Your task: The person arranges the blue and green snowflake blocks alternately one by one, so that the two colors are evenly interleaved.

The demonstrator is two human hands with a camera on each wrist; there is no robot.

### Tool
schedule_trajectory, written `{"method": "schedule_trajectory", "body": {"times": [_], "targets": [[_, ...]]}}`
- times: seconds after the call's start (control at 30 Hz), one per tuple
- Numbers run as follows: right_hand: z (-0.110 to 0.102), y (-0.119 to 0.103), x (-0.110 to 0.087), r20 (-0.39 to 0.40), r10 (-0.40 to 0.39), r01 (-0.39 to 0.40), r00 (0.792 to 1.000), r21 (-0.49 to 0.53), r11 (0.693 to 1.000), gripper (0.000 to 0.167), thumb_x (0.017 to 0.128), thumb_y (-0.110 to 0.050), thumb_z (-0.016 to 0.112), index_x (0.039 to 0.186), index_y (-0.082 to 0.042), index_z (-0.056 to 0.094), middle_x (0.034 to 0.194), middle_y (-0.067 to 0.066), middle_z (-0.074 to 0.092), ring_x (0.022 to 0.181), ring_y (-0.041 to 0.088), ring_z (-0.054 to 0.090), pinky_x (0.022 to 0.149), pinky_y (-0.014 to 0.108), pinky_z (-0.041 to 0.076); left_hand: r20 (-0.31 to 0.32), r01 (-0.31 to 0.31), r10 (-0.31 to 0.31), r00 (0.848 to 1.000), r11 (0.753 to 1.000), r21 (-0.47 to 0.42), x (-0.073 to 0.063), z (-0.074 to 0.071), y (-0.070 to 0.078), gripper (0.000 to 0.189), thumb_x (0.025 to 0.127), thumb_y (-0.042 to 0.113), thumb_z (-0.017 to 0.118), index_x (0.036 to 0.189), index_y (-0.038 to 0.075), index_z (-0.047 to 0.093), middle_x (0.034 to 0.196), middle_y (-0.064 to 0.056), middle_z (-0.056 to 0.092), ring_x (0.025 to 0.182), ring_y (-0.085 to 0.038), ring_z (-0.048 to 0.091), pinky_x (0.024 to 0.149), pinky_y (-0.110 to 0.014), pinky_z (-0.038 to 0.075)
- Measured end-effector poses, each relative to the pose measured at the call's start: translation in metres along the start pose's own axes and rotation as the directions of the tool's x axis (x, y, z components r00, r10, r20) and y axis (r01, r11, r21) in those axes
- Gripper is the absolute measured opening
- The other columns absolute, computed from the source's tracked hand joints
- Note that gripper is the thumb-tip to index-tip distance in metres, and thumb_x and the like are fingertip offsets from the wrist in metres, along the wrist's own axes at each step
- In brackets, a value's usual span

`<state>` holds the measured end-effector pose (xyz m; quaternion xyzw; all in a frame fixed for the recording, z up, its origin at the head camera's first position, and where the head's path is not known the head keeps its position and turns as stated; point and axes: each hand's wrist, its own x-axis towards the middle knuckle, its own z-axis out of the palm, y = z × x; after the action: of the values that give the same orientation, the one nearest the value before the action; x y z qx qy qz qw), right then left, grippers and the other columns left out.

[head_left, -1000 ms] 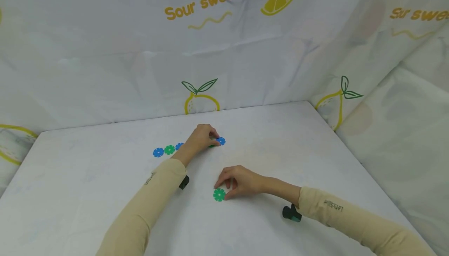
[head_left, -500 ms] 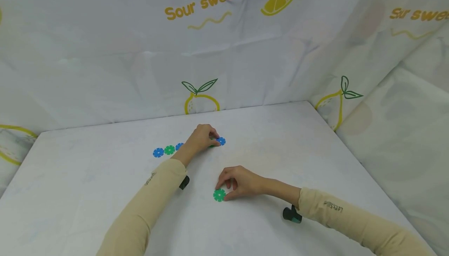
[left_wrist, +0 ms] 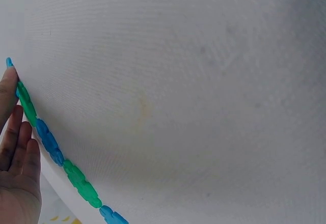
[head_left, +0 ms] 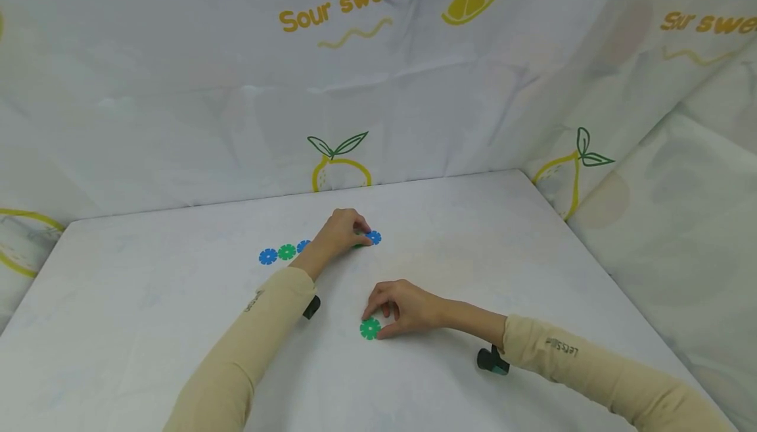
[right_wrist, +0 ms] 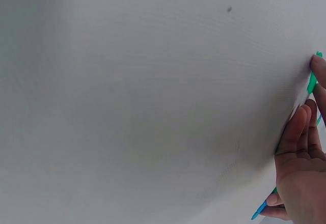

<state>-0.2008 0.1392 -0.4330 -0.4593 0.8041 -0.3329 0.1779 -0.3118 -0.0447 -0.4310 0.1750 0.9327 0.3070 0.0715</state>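
Note:
A row of notched plastic discs, alternating blue and green, lies across the white table; its left end is a blue disc (head_left: 268,256) beside a green disc (head_left: 286,252). My left hand (head_left: 342,233) pinches the blue disc (head_left: 374,238) at the row's right end, and the wrist hides the middle discs. The left wrist view shows the row edge-on, with a green disc (left_wrist: 81,183) between blue ones. Nearer to me, my right hand (head_left: 408,307) holds a single green disc (head_left: 370,329) between thumb and forefinger, flat on or just above the table; which, I cannot tell.
The white table (head_left: 148,327) ends at the back against a hanging white cloth (head_left: 207,123) printed with lemons and lettering. More cloth hangs along the right side. A black wrist camera (head_left: 493,360) sits under the right forearm, another (head_left: 311,308) under the left.

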Motion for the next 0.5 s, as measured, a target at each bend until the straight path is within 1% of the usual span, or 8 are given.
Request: {"method": "schedule_trajectory", "body": {"times": [0.23, 0.5], "targets": [[0.002, -0.0025, -0.0017, -0.045, 0.018, -0.019, 0.999, -0.01, 1.0, 0.025, 0.075, -0.011, 0.083, 0.097, -0.007, 0.073, 0.095, 0.001, 0.062, 0.073, 0.007, 0.053, 0.059, 0.015, 0.048, -0.002, -0.009, 0.009, 1.0, 1.0, 0.003, 0.0009, -0.0003, -0.0004, 0.022, 0.079, 0.019, 0.08, 0.096, 0.006, 0.075, 0.1, -0.005, 0.069, 0.098, -0.021, 0.061, 0.09, -0.035, 0.048], [0.0027, -0.0023, -0.0048, -0.094, 0.066, -0.062, 0.993, 0.042, 0.997, 0.025, 0.076, -0.012, 0.082, 0.098, -0.008, 0.073, 0.089, 0.001, 0.063, 0.072, 0.008, 0.055, 0.061, 0.018, 0.05, 0.01, 0.01, -0.01, 1.0, 1.0, 0.005, -0.0003, -0.0008, 0.0003, 0.022, 0.08, 0.019, 0.079, 0.097, 0.007, 0.074, 0.101, -0.004, 0.068, 0.098, -0.021, 0.06, 0.09, -0.035, 0.048]]}}
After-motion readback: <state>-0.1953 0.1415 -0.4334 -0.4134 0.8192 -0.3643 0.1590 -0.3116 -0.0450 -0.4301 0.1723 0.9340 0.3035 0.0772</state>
